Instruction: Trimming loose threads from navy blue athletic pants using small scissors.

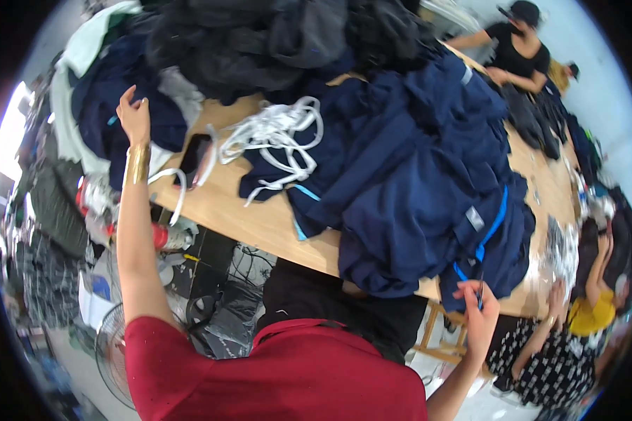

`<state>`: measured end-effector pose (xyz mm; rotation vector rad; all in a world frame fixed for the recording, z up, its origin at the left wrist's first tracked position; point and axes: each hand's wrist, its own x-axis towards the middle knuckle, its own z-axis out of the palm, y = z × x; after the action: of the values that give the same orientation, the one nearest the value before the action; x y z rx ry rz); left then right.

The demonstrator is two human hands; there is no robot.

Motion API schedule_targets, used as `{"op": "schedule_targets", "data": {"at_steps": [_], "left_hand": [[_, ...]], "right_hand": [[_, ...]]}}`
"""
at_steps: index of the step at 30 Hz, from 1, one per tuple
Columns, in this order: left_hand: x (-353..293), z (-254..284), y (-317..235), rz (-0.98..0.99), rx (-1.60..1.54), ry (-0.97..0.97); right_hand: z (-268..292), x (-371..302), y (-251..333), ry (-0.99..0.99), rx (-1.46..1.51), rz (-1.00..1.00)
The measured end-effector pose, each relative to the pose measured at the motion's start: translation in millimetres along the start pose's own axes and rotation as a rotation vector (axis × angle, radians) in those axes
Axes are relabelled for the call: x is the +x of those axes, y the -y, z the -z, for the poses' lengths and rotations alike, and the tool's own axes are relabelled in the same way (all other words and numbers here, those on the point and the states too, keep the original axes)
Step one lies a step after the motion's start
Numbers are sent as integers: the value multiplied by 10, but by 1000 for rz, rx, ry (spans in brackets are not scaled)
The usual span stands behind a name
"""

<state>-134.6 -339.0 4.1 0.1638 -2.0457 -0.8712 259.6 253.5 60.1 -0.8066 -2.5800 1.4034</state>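
My left hand [133,118] reaches out at the far left, over a heap of navy cloth [98,105]. Its fingers are apart and nothing shows between them. A gold bracelet [140,165] circles that wrist. At the near right, my right hand [479,316] is closed around a small dark tool [480,297], too small to name surely. This hand is at the near edge of a large navy garment pile [407,189], which has bright blue trim [495,228] and a pale label [474,219]. A tangle of white tape [277,133] rests left of the pile.
A phone [193,158] lies on the wooden table [260,228] near the left edge. Black cloth [246,42] is heaped at the back. A fan [112,351] stands at lower left. Other people work at the right, one in black [519,52], another in yellow [590,312].
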Motion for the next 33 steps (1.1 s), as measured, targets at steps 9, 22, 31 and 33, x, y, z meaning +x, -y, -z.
{"op": "schedule_targets", "data": {"at_steps": [9, 22, 31, 33], "left_hand": [[-2945, -27, -3038, 149, -1070, 1639], [-3577, -284, -3884, 145, -1153, 1856], [-3743, -620, -4609, -241, -1087, 2183], [-3906, -734, -4879, -372, -1083, 2037]], "right_hand": [[-823, 5, 212, 313, 375, 181], [-552, -69, -409, 256, 640, 221], [-78, -310, -765, -206, 607, 192], [68, -389, -925, -391, 597, 109]]}}
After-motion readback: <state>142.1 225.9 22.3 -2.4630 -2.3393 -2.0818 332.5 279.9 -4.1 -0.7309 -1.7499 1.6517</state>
